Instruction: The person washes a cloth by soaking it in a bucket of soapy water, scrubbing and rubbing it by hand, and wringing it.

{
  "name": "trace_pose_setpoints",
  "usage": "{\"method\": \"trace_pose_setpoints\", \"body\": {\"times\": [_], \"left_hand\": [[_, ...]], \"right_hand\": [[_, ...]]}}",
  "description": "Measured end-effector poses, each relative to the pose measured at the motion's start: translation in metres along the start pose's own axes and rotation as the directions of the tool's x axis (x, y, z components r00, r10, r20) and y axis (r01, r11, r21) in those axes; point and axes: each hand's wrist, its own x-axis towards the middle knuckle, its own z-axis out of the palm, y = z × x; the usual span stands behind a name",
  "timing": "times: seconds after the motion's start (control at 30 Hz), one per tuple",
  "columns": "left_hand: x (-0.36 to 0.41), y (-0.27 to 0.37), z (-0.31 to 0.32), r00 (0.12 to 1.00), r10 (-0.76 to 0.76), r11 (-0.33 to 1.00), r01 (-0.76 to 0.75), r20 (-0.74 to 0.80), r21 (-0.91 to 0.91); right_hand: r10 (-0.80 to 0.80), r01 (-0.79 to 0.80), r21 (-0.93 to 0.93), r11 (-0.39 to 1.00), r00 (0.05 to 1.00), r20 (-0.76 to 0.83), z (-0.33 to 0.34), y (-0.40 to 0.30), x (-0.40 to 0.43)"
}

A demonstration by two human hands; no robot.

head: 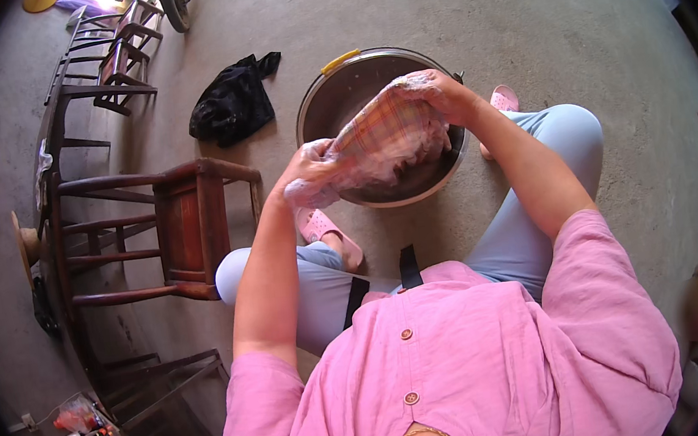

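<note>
A wet plaid cloth [378,129] with soap suds on it is stretched between my two hands. My left hand [312,167] grips its lower left end, beside the rim of a round metal bucket. My right hand [441,96] grips the other end over the bucket's right side. The metal bucket [327,102] stands on the floor between my feet, with a yellow grip on its handle. Part of its inside is hidden by the cloth and my hands.
A wooden chair [184,229] stands close at my left, with more wooden chairs [122,63] beyond. A black plastic bag [235,102] lies on the concrete floor left of the bucket. A pink slipper [331,232] is on my left foot near the bucket.
</note>
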Motion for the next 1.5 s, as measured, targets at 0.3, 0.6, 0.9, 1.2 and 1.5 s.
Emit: {"method": "trace_pose_setpoints", "body": {"times": [0.3, 0.6, 0.9, 1.2, 1.5], "left_hand": [[0.016, 0.015, 0.057, 0.976, 0.170, 0.284, -0.178, -0.133, -0.942], [0.038, 0.007, 0.059, 0.974, 0.215, 0.187, -0.116, -0.075, -0.975], [0.093, -0.080, 0.073, 0.947, 0.182, -0.293, -0.204, -0.263, -0.934], [0.102, -0.015, 0.106, 0.994, 0.079, -0.101, 0.082, 0.074, -0.992], [0.150, -0.078, 0.127, 0.939, 0.033, 0.734, -0.256, -0.343, -0.629]], "right_hand": [[-0.089, 0.105, 0.313, 0.944, 0.994, -0.066, 0.020, 0.020, 0.005], [-0.276, 0.223, -0.220, 0.950, 0.928, -0.249, 0.025, 0.043, 0.010], [-0.418, 0.233, -0.810, 0.538, 0.908, -0.016, 0.131, 0.053, 0.000], [-0.311, -0.206, -0.920, 0.332, 0.898, -0.313, 0.034, 0.099, 0.029], [-0.468, 0.022, -0.932, 0.361, 0.869, -0.161, 0.068, 0.083, 0.025]]}}
